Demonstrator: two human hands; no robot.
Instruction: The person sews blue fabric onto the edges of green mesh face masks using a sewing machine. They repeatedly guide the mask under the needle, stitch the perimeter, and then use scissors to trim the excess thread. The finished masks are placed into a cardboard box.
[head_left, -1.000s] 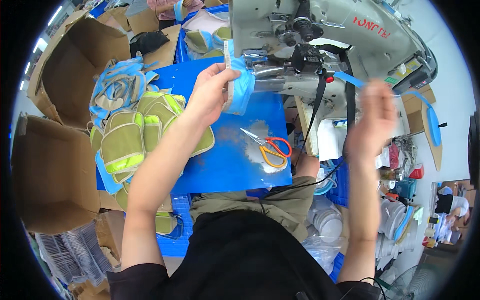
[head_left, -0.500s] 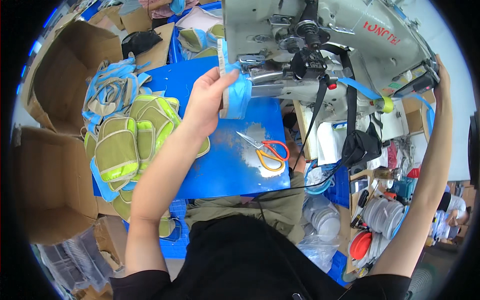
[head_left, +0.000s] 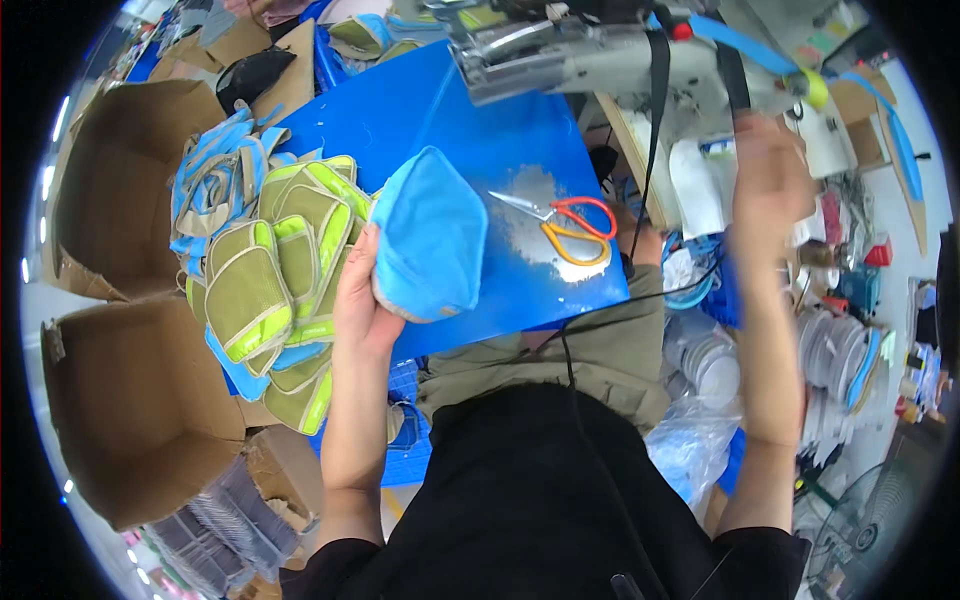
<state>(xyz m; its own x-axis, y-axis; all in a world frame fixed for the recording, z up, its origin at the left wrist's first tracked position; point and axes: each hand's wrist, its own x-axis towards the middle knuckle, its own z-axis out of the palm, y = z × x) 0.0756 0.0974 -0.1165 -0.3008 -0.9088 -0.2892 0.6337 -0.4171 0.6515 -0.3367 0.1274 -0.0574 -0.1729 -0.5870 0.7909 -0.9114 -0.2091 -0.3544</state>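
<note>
My left hand (head_left: pixel 362 305) holds a blue cupped fabric piece (head_left: pixel 432 240) with a pale edge, above the blue table (head_left: pixel 400 130). Its fingers are mostly hidden behind the cloth. My right hand (head_left: pixel 772 180) is smeared by motion in front of the sewing machine (head_left: pixel 620 75), and I cannot make out its fingers. Scissors (head_left: pixel 570 225) with one red and one orange handle lie on a worn patch of the table, apart from both hands. Left of my left hand lies a heap of olive-green fabric pieces (head_left: pixel 240 290) with bright lime bands.
Blue and beige strips (head_left: pixel 220 180) lie tangled behind the green heap. Two open cardboard boxes, one upper (head_left: pixel 130 180) and one lower (head_left: pixel 140 400), stand at the left. At the right are white tape rolls (head_left: pixel 835 345) and a fan (head_left: pixel 870 520). A black cord (head_left: pixel 650 296) crosses my lap.
My left hand has drawn the blue fabric piece away from the machine, toward me. My right hand has come down and inward from the machine's far right end. The view has shifted.
</note>
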